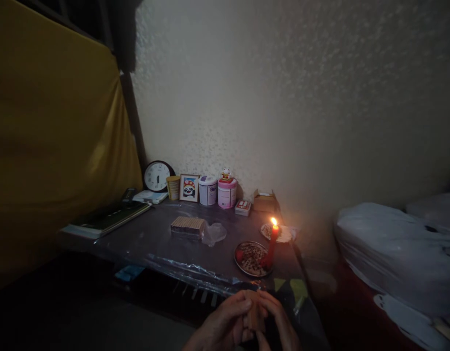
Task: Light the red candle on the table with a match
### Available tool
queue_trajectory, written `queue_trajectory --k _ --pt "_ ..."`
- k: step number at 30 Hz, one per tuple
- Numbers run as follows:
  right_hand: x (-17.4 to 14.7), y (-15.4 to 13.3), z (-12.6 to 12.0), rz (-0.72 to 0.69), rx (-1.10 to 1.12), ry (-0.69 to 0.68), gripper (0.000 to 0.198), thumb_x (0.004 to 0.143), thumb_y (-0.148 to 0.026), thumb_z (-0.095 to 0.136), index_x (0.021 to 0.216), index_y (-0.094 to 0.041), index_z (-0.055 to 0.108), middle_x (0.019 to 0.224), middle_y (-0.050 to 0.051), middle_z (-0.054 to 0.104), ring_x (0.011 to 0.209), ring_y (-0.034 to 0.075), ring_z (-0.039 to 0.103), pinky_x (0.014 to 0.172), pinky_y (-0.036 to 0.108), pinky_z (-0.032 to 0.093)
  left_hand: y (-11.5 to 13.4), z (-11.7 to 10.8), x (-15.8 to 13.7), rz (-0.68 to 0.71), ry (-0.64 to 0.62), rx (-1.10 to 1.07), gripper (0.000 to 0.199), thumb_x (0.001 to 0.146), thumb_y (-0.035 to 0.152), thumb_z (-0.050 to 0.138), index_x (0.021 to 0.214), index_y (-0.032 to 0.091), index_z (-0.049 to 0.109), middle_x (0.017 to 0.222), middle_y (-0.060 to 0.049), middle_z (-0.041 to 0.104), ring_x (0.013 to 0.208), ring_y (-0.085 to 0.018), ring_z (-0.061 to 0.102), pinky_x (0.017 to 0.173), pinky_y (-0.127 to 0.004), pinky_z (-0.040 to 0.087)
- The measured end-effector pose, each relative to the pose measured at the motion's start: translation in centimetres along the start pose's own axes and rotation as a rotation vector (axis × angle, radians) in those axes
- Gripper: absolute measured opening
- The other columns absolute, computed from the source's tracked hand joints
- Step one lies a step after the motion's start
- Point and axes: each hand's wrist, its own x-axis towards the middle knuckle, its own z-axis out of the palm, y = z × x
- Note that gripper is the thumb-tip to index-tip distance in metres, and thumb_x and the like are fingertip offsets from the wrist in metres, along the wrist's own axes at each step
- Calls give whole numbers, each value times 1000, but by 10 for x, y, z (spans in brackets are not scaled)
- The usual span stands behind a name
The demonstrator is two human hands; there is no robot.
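At the near edge of the table, my left hand and my right hand come together around a small brown matchbox. Fingers of both hands are closed on it, and they cover much of its sides. Ahead of the hands stands a lit red candle, upright at the right side of a round metal plate. Dark bits that look like burnt matchsticks and some red wax lie on that plate. Farther left sits a block of stacked small boxes with crumpled clear plastic against its end.
Along the wall stand a clock, a yellow cup, a framed panda picture, two tubs and an open carton. A second plate lies behind the candle flame. White bags fill the right side.
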Motion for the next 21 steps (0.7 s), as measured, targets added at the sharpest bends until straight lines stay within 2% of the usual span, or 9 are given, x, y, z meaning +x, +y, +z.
queue_trajectory --k 3,7,13,17,21 --pt "1 3 -4 -25 -9 -30 38 87 -26 44 124 -21 39 125 5 45 118 13 45 98 21 39 2 2 -4 -22 10 -5 34 93 30 70 113 6 57 99 -14 51 81 -19 51 65 -21 41" --pt "3 9 -12 -133 -102 -89 45 84 -26 49 127 -18 37 126 8 46 117 14 48 94 19 44 5 6 -9 -32 2 -18 33 93 30 71 114 7 58 103 -14 52 87 -20 52 69 -22 41" --pt "3 14 -12 -189 -152 -83 47 81 -21 50 126 -16 37 121 10 50 113 15 52 90 20 48 3 3 -7 -35 5 -28 29 96 28 68 116 10 57 105 -15 53 89 -21 53 71 -24 41" --pt "0 17 -5 -174 -131 -73 44 83 -23 48 126 -16 38 119 10 51 112 16 53 90 21 48 5 8 -5 -25 2 13 33 91 33 74 111 11 59 109 -14 50 94 -23 51 72 -23 40" --pt "-5 11 3 -33 -7 -9 35 92 -35 37 123 -19 40 119 9 50 114 16 50 93 24 45 7 13 -6 -59 59 21 41 84 40 80 109 14 60 102 -12 53 90 -25 52 67 -22 41"
